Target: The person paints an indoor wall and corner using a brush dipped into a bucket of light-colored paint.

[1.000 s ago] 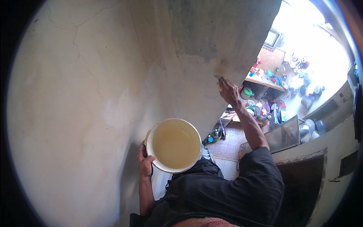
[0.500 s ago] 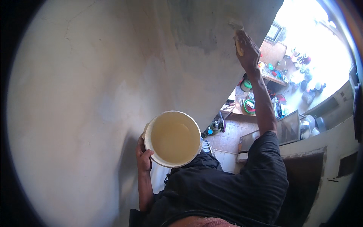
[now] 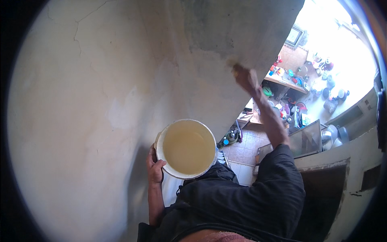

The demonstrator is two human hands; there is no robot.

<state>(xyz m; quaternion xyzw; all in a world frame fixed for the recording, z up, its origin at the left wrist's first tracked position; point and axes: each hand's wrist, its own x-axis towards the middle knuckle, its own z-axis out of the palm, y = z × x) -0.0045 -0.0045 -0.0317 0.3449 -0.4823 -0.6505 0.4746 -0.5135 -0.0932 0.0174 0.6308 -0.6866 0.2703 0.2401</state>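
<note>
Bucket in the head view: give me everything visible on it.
The bucket is round, off-white and plastic-looking, with a thin, slightly rough-looking rim. Its open mouth faces up toward the camera, showing what looks like cloudy, yellowish liquid inside. It's held in front of the person's dark clothing, with the pale wall to its left. The left hand grips its left side, thumb at the rim. Its underside is hidden.

a: what's mid-frame?
b: a pale bucket (image 3: 160,151) of yellowish liquid (image 3: 189,151), the left hand (image 3: 155,168) gripping its left side.
a: and above it, right of centre?
b: the right hand (image 3: 246,78), holding a blurred tool (image 3: 232,63) by the wall (image 3: 133,80); touching, i can't tell. household items (image 3: 297,80) crowd the upper right.
</note>
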